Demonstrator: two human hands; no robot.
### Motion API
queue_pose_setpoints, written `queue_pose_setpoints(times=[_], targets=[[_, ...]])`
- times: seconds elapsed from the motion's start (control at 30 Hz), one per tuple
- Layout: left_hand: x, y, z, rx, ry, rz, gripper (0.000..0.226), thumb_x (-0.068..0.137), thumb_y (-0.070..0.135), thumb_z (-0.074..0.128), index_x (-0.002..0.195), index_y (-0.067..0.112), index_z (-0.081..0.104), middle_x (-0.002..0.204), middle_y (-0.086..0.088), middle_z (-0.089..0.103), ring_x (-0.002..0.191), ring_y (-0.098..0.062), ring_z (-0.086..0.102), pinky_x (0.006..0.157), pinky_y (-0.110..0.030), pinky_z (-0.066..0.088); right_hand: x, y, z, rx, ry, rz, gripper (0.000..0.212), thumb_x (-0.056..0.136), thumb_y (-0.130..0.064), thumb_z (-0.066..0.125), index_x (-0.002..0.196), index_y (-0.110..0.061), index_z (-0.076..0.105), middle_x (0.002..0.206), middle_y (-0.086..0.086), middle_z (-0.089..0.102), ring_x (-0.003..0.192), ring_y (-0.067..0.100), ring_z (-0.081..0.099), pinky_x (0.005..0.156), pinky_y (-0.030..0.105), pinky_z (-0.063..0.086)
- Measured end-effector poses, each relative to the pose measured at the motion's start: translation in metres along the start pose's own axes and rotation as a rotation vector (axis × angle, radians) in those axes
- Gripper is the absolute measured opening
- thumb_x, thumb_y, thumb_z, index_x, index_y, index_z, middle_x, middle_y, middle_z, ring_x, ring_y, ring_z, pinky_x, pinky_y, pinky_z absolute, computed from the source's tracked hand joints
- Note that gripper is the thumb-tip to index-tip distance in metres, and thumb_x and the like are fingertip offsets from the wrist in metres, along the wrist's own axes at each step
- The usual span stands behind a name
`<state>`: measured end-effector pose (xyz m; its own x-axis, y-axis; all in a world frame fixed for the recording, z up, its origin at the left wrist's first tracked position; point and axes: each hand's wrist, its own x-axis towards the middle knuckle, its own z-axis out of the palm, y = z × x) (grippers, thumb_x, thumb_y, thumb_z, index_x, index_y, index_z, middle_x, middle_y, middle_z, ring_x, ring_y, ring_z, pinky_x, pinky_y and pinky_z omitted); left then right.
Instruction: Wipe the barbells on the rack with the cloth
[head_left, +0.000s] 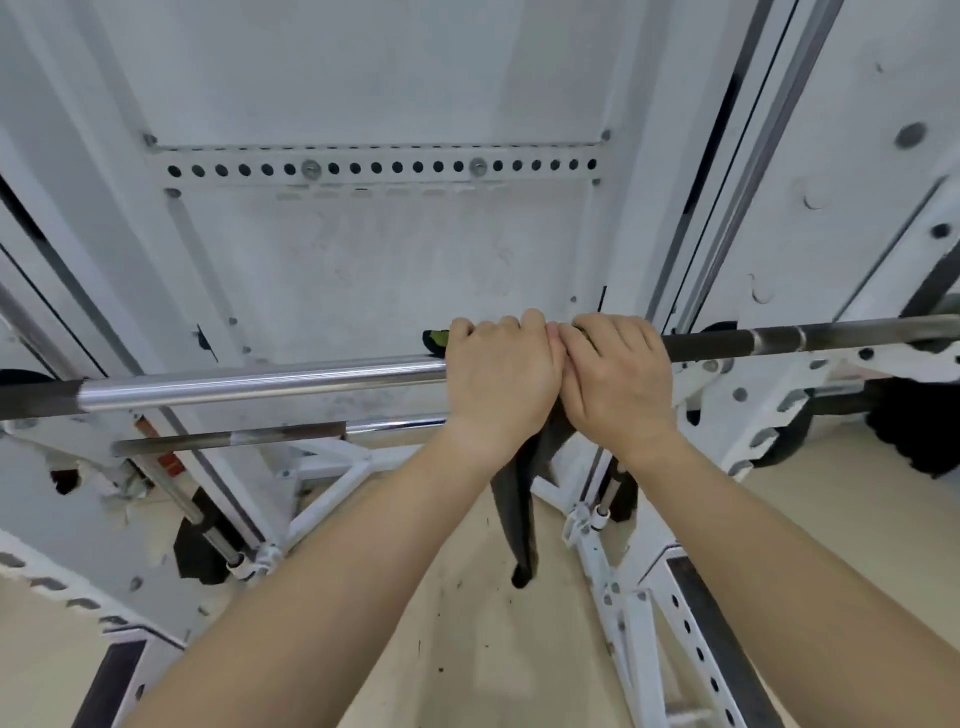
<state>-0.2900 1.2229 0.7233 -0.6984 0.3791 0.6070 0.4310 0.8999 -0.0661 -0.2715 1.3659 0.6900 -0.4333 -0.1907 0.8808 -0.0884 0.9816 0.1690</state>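
A long barbell (260, 383) lies across the white rack, shiny chrome on its left part and dark on its right. My left hand (501, 376) and my right hand (615, 376) sit side by side on the bar's middle, both closed over a dark cloth (519, 504) wrapped around it. A green-and-black edge of the cloth peeks out left of my left hand, and a long dark tail hangs down between my wrists. A second, lower bar (228, 439) runs behind and below on the left.
The white rack uprights (613, 566) with holes stand at left and right. A white perforated crossbar (384, 167) spans the wall panel behind. Black weight plates (919, 431) sit at the bar's right end. The floor below is beige.
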Motion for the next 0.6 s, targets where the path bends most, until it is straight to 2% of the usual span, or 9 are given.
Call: queue_pose_setpoints(times=[0.07, 0.17, 0.27, 0.33, 0.4, 0.47, 0.53, 0.6], targets=[[0.005, 0.021, -0.001, -0.016, -0.013, 0.031, 0.036, 0.104, 0.031, 0.031, 0.079, 0.018, 0.053, 0.064, -0.002, 0.061, 0.056, -0.029, 0.055, 0.069, -0.041, 0.036, -0.008, 0.024, -0.005, -0.01, -0.014, -0.038, 0.022, 0.1, -0.023, 0.052, 0.093, -0.012, 0.071, 0.09, 0.006, 0.069, 0.079, 0.029, 0.062, 0.077, 0.042, 0.047], [0.006, 0.025, -0.005, -0.005, -0.05, 0.081, 0.042, 0.105, 0.038, 0.025, 0.086, 0.019, 0.058, 0.071, -0.002, 0.064, 0.062, -0.031, 0.06, 0.077, -0.043, 0.038, -0.012, 0.047, -0.01, -0.026, -0.055, -0.08, 0.026, 0.098, -0.028, 0.049, 0.102, -0.016, 0.072, 0.096, 0.004, 0.069, 0.084, 0.03, 0.063, 0.081, 0.043, 0.046], [-0.001, -0.001, -0.005, 0.078, -0.024, 0.097, 0.055, 0.105, 0.04, 0.009, 0.093, 0.023, 0.06, 0.074, -0.002, 0.063, 0.065, -0.032, 0.061, 0.08, -0.044, 0.036, -0.006, 0.029, -0.009, 0.02, -0.041, 0.107, 0.032, 0.097, -0.033, 0.044, 0.096, -0.018, 0.073, 0.092, 0.002, 0.069, 0.084, 0.03, 0.062, 0.087, 0.044, 0.044], [-0.008, -0.015, -0.002, 0.081, 0.042, 0.096, 0.047, 0.106, 0.038, 0.017, 0.089, 0.022, 0.058, 0.068, 0.0, 0.06, 0.061, -0.031, 0.058, 0.076, -0.042, 0.035, -0.002, -0.001, -0.006, 0.049, -0.045, 0.233, 0.04, 0.099, -0.038, 0.037, 0.091, -0.019, 0.072, 0.093, 0.001, 0.068, 0.089, 0.028, 0.06, 0.096, 0.049, 0.04], [-0.007, -0.015, 0.002, 0.065, 0.057, 0.084, 0.04, 0.104, 0.034, 0.023, 0.082, 0.02, 0.054, 0.063, 0.001, 0.056, 0.054, -0.028, 0.054, 0.072, -0.04, 0.034, -0.001, -0.022, -0.002, 0.069, -0.042, 0.271, 0.05, 0.102, -0.04, 0.027, 0.089, -0.02, 0.071, 0.095, -0.001, 0.068, 0.094, 0.026, 0.059, 0.1, 0.051, 0.036], [-0.001, -0.006, 0.006, 0.005, 0.055, 0.094, 0.038, 0.103, 0.032, 0.023, 0.078, 0.019, 0.049, 0.058, 0.003, 0.05, 0.047, -0.027, 0.048, 0.067, -0.037, 0.033, -0.001, -0.017, 0.0, 0.081, -0.017, 0.265, 0.051, 0.103, -0.037, 0.026, 0.087, -0.02, 0.071, 0.091, -0.001, 0.068, 0.089, 0.025, 0.059, 0.098, 0.048, 0.038], [0.007, 0.01, 0.012, -0.026, 0.072, 0.124, 0.035, 0.103, 0.03, 0.021, 0.078, 0.019, 0.044, 0.055, 0.004, 0.045, 0.042, -0.026, 0.041, 0.059, -0.034, 0.032, -0.004, 0.008, 0.002, 0.062, 0.013, 0.206, 0.047, 0.103, -0.033, 0.031, 0.082, -0.018, 0.07, 0.084, 0.0, 0.067, 0.08, 0.026, 0.059, 0.088, 0.045, 0.042], [0.017, 0.032, 0.017, -0.036, 0.09, 0.188, 0.029, 0.102, 0.028, 0.024, 0.077, 0.019, 0.035, 0.053, 0.005, 0.037, 0.039, -0.024, 0.03, 0.052, -0.031, 0.024, -0.009, 0.041, 0.002, 0.028, 0.027, 0.145, 0.047, 0.103, -0.031, 0.031, 0.079, -0.016, 0.069, 0.08, 0.001, 0.067, 0.074, 0.027, 0.058, 0.081, 0.043, 0.043]])
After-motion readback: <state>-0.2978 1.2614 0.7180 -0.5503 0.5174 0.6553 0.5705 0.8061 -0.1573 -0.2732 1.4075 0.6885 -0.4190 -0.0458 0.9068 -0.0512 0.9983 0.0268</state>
